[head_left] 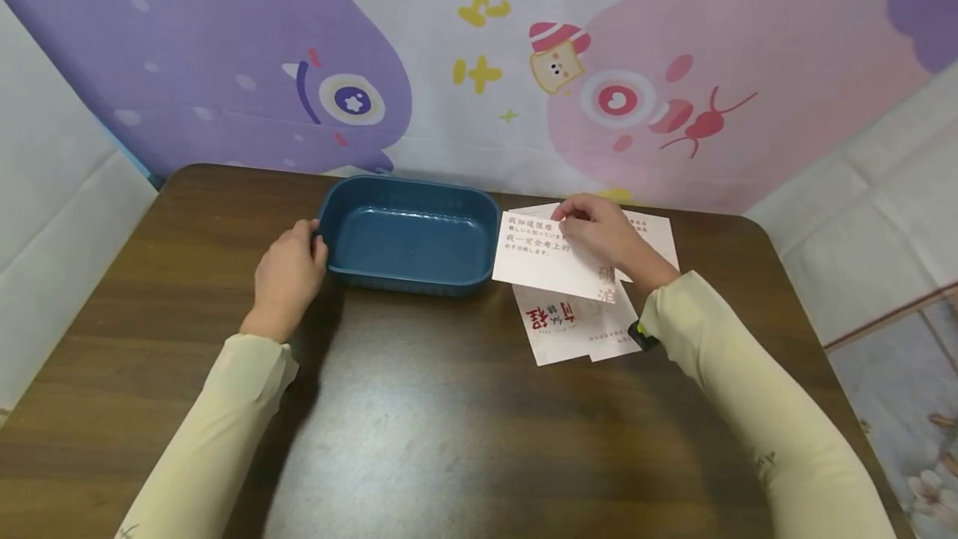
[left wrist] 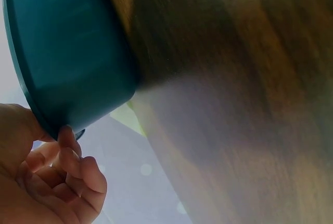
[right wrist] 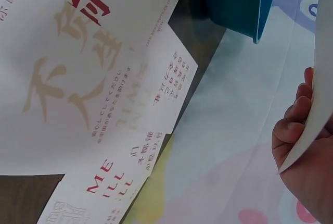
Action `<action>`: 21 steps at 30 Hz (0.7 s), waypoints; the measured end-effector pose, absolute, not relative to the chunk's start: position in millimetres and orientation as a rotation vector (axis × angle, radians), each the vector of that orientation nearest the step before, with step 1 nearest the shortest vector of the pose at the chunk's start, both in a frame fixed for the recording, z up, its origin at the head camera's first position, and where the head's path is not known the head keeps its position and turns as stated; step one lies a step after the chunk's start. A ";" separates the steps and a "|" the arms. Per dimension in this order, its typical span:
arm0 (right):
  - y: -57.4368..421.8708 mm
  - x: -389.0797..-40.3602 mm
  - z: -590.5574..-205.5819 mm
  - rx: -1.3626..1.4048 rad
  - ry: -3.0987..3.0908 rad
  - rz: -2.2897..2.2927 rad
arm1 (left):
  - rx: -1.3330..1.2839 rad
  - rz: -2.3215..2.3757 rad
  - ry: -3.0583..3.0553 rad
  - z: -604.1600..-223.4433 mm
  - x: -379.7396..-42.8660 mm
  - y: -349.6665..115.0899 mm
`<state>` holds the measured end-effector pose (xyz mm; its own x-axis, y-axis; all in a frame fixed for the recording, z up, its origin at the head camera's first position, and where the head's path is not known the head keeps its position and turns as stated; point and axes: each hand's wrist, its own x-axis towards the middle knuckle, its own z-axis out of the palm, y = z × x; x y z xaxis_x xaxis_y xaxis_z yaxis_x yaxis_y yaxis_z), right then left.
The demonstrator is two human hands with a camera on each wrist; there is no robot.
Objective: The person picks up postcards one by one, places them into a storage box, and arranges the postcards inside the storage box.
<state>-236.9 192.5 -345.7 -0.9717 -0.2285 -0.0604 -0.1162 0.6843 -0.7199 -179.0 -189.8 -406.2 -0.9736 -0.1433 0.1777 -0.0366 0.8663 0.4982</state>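
Observation:
My left hand holds the left end of a dark blue plastic basin, thumb and fingers pinching its rim. In the left wrist view the basin wall fills the upper left, the other fingers curled below the rim. My right hand pinches a white printed card by its far edge, just right of the basin. Seen from the right wrist, this card stands nearly edge-on in the fingers. Beneath it, several overlapping printed cards lie fanned out on the table.
The brown wooden table has rounded far corners. Behind it hangs a cloth with purple and pink cartoon figures, close to the table's far edge. Pale panels stand at both sides. A dark band shows at my right wrist.

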 end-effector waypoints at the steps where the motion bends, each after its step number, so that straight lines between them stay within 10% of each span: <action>1: 191.7 -237.4 -345.3 -0.284 2.753 -1.150 | 0.139 -0.750 -2.835 -406.3 -179.2 -189.6; 21: 161.6 -249.9 -340.0 -0.359 2.736 -1.118 | 0.134 -0.759 -2.811 -406.6 -178.5 -189.3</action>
<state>-249.9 161.6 -340.0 -0.9577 -0.2816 -0.0601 -0.1589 0.6910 -0.7052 -178.5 -189.3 -406.6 -0.9702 -0.1458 0.1933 -0.0288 0.8621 0.5058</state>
